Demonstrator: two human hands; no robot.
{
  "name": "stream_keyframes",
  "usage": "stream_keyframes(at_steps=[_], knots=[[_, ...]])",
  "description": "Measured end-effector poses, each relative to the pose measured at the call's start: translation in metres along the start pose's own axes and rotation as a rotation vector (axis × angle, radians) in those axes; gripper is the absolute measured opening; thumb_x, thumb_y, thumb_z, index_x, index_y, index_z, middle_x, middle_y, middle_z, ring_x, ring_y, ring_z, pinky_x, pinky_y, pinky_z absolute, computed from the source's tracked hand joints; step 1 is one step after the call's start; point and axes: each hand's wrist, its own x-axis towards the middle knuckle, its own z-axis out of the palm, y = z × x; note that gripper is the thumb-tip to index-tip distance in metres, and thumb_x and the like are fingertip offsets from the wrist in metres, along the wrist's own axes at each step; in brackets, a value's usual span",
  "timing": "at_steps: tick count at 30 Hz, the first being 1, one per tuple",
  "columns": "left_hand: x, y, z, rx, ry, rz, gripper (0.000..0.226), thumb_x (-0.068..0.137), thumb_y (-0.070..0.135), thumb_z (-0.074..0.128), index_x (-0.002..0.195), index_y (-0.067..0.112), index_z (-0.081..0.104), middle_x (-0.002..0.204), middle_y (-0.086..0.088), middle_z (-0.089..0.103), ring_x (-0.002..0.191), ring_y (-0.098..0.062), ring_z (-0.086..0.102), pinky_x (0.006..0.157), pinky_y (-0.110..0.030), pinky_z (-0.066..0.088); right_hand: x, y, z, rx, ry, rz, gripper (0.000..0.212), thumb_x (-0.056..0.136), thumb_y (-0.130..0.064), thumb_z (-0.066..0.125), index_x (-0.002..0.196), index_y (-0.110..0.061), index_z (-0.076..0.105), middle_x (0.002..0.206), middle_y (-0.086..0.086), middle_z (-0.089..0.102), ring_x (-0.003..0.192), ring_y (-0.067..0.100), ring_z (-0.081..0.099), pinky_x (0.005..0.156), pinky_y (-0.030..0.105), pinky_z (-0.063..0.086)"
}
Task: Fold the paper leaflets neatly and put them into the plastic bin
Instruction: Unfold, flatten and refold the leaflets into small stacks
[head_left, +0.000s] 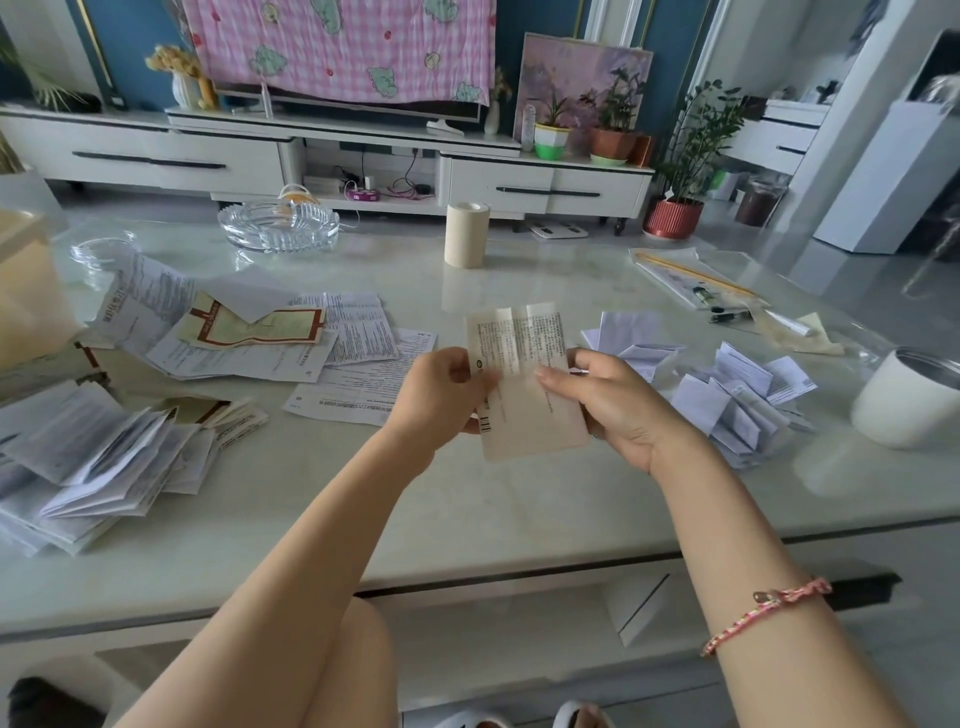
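Both hands (441, 395) grip leaflet (524, 384) – mid-air

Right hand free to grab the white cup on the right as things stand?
Probably not right away: the right hand is pinching the leaflet together with the left hand. The path to the white cup passes over folded papers, otherwise unobstructed.

On the table (519, 519), a held leaflet (524, 384) sits at centre. Unfolded leaflets (260, 338) lie at nine to ten o'clock, folded leaflets (727, 395) at three. A glass ashtray (279, 226) stands at eleven o'clock, a paper roll (466, 235) at twelve, a mug (906, 397) far out at three.
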Motion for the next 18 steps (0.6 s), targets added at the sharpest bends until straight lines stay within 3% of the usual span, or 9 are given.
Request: stream_keyframes(at_steps=[3, 7, 10, 12, 14, 16, 18], knots=[[0.000, 0.002, -0.001, -0.024, 0.010, -0.013, 0.014, 0.094, 0.009, 0.052, 0.083, 0.010, 0.060, 0.077, -0.002, 0.061, 0.066, -0.012, 0.059, 0.050, -0.017, 0.054, -0.001, -0.003, -0.003, 0.045, -0.041, 0.015, 0.014, 0.092, -0.005, 0.053, 0.088, -0.016, 0.059, 0.078, 0.001, 0.066, 0.060, 0.007, 0.063, 0.049, 0.017, 0.047], [-0.001, 0.009, -0.001, -0.188, 0.023, -0.134, 0.025, 0.095, 0.010, 0.043, 0.078, 0.012, 0.060, 0.073, -0.003, 0.059, 0.059, -0.014, 0.057, 0.046, -0.021, 0.048, -0.001, -0.002, -0.002, 0.070, -0.011, -0.025, 0.029, 0.090, 0.006, 0.046, 0.080, -0.017, 0.061, 0.073, -0.002, 0.064, 0.059, 0.011, 0.059, 0.052, 0.020, 0.047], [-0.001, 0.012, -0.001, -0.332, -0.048, -0.279, 0.032, 0.098, 0.027, 0.041, 0.078, 0.012, 0.061, 0.073, -0.005, 0.063, 0.063, -0.018, 0.060, 0.056, -0.027, 0.050, 0.001, -0.002, 0.000, 0.018, 0.058, -0.072, 0.041, 0.085, 0.014, 0.039, 0.065, -0.015, 0.061, 0.075, 0.004, 0.063, 0.062, 0.017, 0.056, 0.054, 0.022, 0.045], [-0.001, 0.009, -0.001, -0.304, -0.137, -0.322, 0.035, 0.096, 0.038, 0.045, 0.080, 0.012, 0.062, 0.073, -0.005, 0.065, 0.066, -0.019, 0.062, 0.061, -0.031, 0.052, 0.000, -0.002, 0.001, -0.012, 0.078, -0.108, 0.049, 0.082, 0.019, 0.038, 0.056, -0.015, 0.060, 0.072, 0.007, 0.063, 0.063, 0.019, 0.056, 0.054, 0.022, 0.043], [-0.001, 0.004, -0.001, -0.200, -0.188, -0.289, 0.029, 0.093, 0.034, 0.053, 0.085, 0.010, 0.064, 0.076, -0.005, 0.066, 0.066, -0.016, 0.063, 0.061, -0.029, 0.055, 0.001, -0.001, 0.003, -0.040, 0.085, -0.133, 0.057, 0.081, 0.020, 0.038, 0.047, -0.018, 0.061, 0.071, 0.005, 0.063, 0.065, 0.019, 0.055, 0.056, 0.024, 0.042], [-0.001, 0.002, 0.000, -0.129, -0.166, -0.242, 0.016, 0.092, 0.022, 0.058, 0.086, 0.009, 0.065, 0.075, -0.004, 0.064, 0.059, -0.010, 0.062, 0.054, -0.023, 0.054, 0.002, 0.000, 0.004, -0.062, 0.076, -0.138, 0.058, 0.082, 0.017, 0.037, 0.047, -0.019, 0.064, 0.074, 0.005, 0.064, 0.068, 0.019, 0.055, 0.059, 0.026, 0.040], [-0.001, 0.000, 0.001, -0.100, -0.104, -0.215, 0.011, 0.091, 0.017, 0.059, 0.085, 0.008, 0.065, 0.073, -0.004, 0.063, 0.057, -0.009, 0.061, 0.050, -0.020, 0.052, 0.003, -0.001, 0.006, -0.043, 0.082, -0.122, 0.047, 0.087, 0.009, 0.038, 0.065, -0.021, 0.067, 0.077, 0.001, 0.064, 0.070, 0.015, 0.055, 0.060, 0.025, 0.040]])
